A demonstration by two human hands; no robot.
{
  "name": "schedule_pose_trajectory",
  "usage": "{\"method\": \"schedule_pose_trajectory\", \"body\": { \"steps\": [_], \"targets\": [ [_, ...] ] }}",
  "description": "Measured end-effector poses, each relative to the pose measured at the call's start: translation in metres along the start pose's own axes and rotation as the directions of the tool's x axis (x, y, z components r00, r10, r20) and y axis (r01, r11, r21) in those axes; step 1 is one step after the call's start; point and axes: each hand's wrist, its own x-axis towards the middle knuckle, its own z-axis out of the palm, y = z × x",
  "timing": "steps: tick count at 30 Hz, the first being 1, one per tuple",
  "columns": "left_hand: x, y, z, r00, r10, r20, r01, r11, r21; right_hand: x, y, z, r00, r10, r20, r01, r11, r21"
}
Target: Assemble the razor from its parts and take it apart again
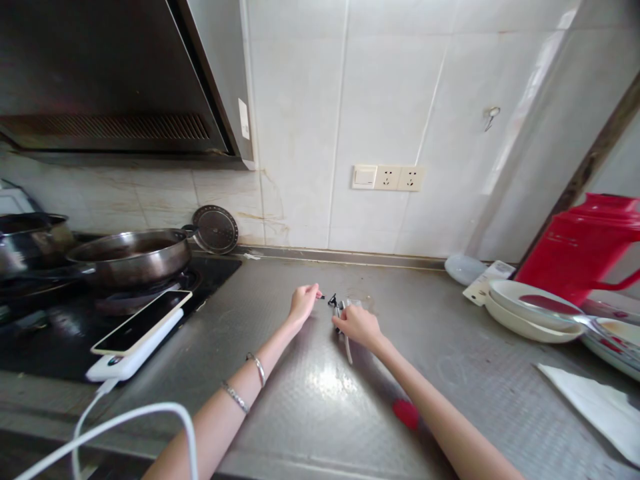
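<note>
My left hand (pixel 303 303) rests on the steel counter (pixel 320 400) with its fingers pinched on a tiny dark object (pixel 320 295) that I cannot name. My right hand (pixel 359 326) lies just to the right, fingers curled over a small silver and black tool (pixel 339 311) whose pale handle (pixel 348 350) sticks out toward me. The two hands are a few centimetres apart. Two bracelets (pixel 247 380) circle my left forearm.
A phone on a white power bank (pixel 137 331) with a white cable sits at the stove's edge. A steel pan (pixel 133 256) and pot (pixel 30 240) stand on the hob. White plates with a spoon (pixel 530 310), a red jug (pixel 583 243) and white paper (pixel 595 407) are at right. A red spot (pixel 406 413) marks the counter.
</note>
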Motion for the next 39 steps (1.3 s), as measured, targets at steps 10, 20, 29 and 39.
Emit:
{"method": "schedule_pose_trajectory", "body": {
  "steps": [10, 20, 29, 39],
  "targets": [
    [0.004, -0.007, 0.000, 1.000, 0.021, -0.004, -0.021, 0.999, 0.050, -0.001, -0.001, 0.002, 0.999, -0.046, -0.018, 0.045, 0.997, -0.055],
    [0.036, -0.022, -0.016, 0.937, 0.286, 0.201, -0.350, 0.765, 0.541, 0.014, 0.044, -0.018, 0.985, 0.043, -0.167, -0.042, 0.999, 0.010],
    [0.054, -0.031, -0.018, 0.810, 0.367, 0.457, -0.586, 0.479, 0.653, 0.022, 0.073, -0.021, 0.966, 0.094, -0.239, -0.087, 0.995, 0.039],
    [0.054, -0.032, -0.015, 0.748, 0.348, 0.565, -0.662, 0.321, 0.678, 0.023, 0.075, -0.021, 0.957, 0.104, -0.270, -0.094, 0.994, 0.051]
  ]
}}
